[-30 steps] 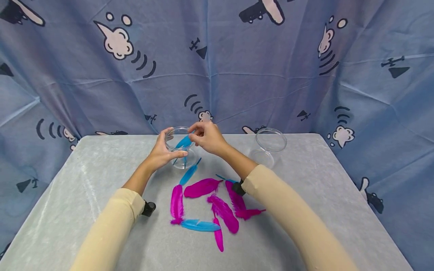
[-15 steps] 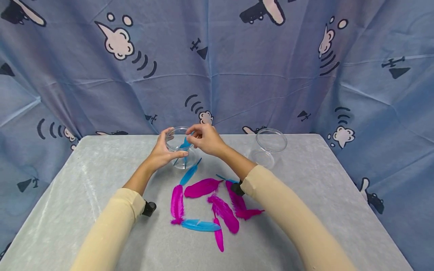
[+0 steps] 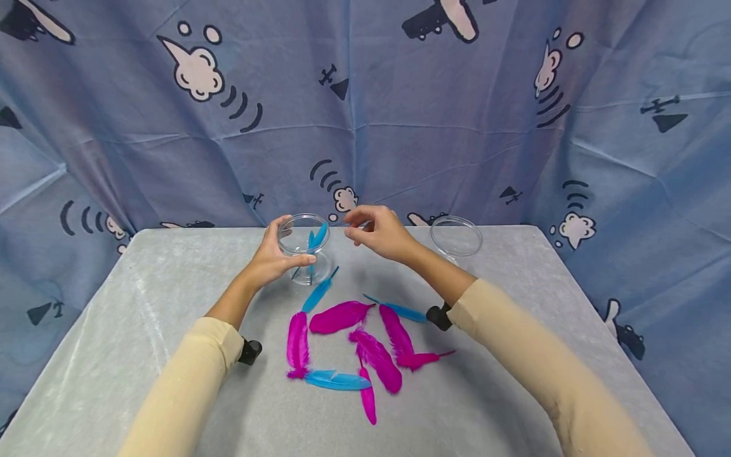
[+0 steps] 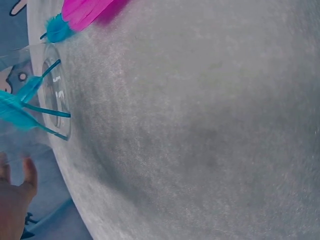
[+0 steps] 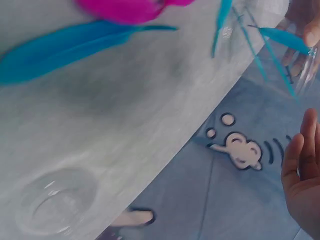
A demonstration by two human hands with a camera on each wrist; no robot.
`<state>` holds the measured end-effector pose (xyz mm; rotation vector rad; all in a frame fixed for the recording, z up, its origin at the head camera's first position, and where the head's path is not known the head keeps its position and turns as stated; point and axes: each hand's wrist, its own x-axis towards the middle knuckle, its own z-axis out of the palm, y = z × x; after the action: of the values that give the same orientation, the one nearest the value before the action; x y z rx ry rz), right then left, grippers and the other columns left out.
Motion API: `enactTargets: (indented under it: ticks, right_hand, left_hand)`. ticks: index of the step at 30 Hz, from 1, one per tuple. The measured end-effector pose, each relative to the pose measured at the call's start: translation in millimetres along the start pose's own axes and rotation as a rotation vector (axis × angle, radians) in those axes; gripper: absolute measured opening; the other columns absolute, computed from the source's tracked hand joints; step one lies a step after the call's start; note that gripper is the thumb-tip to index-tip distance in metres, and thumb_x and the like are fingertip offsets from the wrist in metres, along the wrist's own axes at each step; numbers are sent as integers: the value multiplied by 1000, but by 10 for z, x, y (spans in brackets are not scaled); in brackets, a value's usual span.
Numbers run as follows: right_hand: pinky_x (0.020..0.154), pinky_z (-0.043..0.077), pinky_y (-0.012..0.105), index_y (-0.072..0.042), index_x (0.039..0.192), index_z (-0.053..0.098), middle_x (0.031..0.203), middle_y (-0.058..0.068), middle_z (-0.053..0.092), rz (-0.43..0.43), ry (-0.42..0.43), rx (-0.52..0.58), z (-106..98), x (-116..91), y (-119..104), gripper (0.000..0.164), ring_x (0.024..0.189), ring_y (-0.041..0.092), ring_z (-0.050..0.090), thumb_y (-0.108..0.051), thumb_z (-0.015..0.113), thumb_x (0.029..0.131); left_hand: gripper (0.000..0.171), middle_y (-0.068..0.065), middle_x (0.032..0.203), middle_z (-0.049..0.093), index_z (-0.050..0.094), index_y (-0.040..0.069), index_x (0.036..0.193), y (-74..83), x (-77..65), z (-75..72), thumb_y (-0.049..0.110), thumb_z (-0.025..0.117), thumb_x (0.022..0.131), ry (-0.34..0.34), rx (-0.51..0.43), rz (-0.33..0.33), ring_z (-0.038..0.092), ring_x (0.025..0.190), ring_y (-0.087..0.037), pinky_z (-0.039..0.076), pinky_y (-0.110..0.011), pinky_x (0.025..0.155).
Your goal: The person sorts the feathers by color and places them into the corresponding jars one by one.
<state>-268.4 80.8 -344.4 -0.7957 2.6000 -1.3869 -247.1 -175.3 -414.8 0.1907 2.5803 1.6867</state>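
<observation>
Blue feathers (image 3: 319, 236) lean inside a cup (image 3: 322, 269) the left grip (image 3: 274, 254) clasps, beside the empty, half-curled right grip (image 3: 381, 233).

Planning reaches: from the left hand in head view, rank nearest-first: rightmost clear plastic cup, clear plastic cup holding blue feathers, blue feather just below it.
1. Feathered cup: in left hand.
2. Blue feather: just below.
3. Rightmost cup: far right.
</observation>
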Motion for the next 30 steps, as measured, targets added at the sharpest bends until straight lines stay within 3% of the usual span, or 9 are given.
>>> enactTargets:
  ticks: [11,17,25,30]
  right_hand:
    - [71,54,33,-1,118,66,102,11,71,65,-125,-38,-234,-446,292,27,79,21,67,-12,70,93]
    - [79,55,36,-1,114,67,100,9,72,30,-142,-91,-304,-663,444,27,84,23,66,-11,74,90]
    - [79,57,38,4,109,68,93,8,73,-6,-158,-125,-324,-913,726,27,82,23,68,-7,76,86]
    - [81,57,38,6,111,67,93,8,73,34,-183,-93,-329,-1027,841,29,82,22,68,-7,77,86]
  left_hand:
    - [104,-15,158,25,16,14,157,-8,8,-10,31,84,80,-4,25,-22,25,146,-31,28,-55,115]
    - [104,-16,157,26,16,14,156,-16,15,-6,32,85,80,-2,28,-20,25,146,-32,27,-55,116]
    - [104,-14,157,26,17,15,156,2,13,-3,33,85,79,3,29,-24,26,146,-30,27,-54,116]
    - [105,-14,158,26,16,15,156,7,6,-6,34,85,79,0,26,-30,26,146,-31,27,-54,116]
